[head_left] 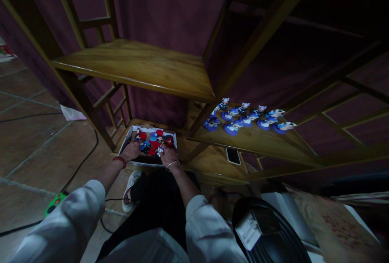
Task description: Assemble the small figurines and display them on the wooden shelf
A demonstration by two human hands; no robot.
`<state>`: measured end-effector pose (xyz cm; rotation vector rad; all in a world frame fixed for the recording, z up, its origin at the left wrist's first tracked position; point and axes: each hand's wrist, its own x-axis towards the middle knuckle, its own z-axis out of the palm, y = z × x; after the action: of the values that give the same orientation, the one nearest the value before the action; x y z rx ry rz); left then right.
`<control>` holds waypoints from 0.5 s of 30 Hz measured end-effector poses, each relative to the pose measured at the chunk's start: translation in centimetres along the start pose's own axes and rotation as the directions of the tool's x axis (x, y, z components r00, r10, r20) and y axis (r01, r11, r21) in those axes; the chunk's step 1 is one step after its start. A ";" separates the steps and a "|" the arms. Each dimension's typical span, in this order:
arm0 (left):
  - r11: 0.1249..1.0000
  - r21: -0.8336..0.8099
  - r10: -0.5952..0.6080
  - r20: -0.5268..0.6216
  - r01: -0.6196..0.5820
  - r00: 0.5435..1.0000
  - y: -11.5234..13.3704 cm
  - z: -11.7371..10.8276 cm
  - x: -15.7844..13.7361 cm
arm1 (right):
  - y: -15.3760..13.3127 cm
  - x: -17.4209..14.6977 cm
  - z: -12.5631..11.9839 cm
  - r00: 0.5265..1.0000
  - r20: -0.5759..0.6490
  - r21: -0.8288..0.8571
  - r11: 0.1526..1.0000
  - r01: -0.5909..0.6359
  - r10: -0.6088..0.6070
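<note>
A white cardboard box (121, 146) on the lowest shelf holds several small figurines with red, black and blue parts. My left hand (131, 150) reaches in over its left side, fingers closed at a blue figurine (145, 146). Inside the right end is my right hand (168, 156), its fingers closed around a small white-and-blue figurine (160, 150). Round red bases (154, 143) show between the hands. The fingertips are small and dim, and the figurines overlap. To the right, several figurines with blue-purple bases (233, 127) stand or lie on a higher shelf.
A wooden shelf board (136, 66) extends above the box. On the lower right shelf lies a phone (233, 156). A black stool (270, 230) carries a small white box (248, 230). Cables and a green power strip (56, 203) lie on the tiled floor at left.
</note>
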<state>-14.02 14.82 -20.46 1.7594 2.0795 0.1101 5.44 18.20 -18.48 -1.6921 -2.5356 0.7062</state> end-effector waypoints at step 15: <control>0.998 -0.054 0.018 0.018 -0.017 1.000 0.4 -0.2 -0.4 | -0.3 0.0 0.0 1.000 -0.027 -0.008 1.000 0.000 0.000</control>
<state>-13.71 14.50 -20.03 1.7408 2.0294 0.1530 5.24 18.11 -18.34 -1.6918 -2.5240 0.6702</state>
